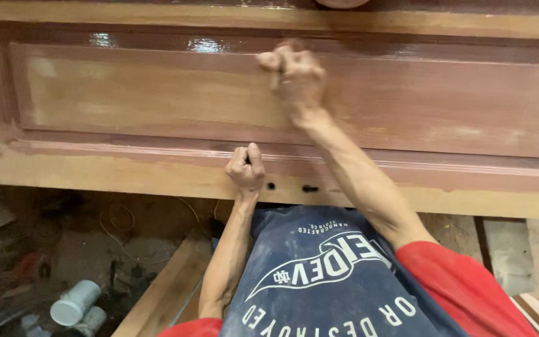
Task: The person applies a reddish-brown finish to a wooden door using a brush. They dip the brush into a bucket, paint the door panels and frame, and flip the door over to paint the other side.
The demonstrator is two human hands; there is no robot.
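The right hand [297, 78] was stretched out to the raised middle field of a wooden door panel [157, 93] that lay flat in front of the person. Its fingers were curled tight around something small and pale, perhaps a rag or pad, though motion blur hid what it was, so the grip was closed on a thing I could not identify. It pressed onto the panel about midway along its length, where reddish-brown stain [444, 106] spread to the right and paler, barer wood showed to the left.

The left hand [246, 167] rested nearer the body, clenched in a fist on the near moulding of the door, just to the left of two small dark holes [310, 188] in the near edge. Whether it held anything could not be seen.

As a judgement, the wet gloss [207, 45] along the far groove was the risk: the reaching right forearm hung low over the coated surface, and a dip of the arm could smear it. Uneven pressure from the closed fist might also leave streaks where stained and bare wood met.

Below the door, to the left, pale plastic containers [75, 302] lay on a cluttered floor [132, 249] beside a wooden plank [169, 287].
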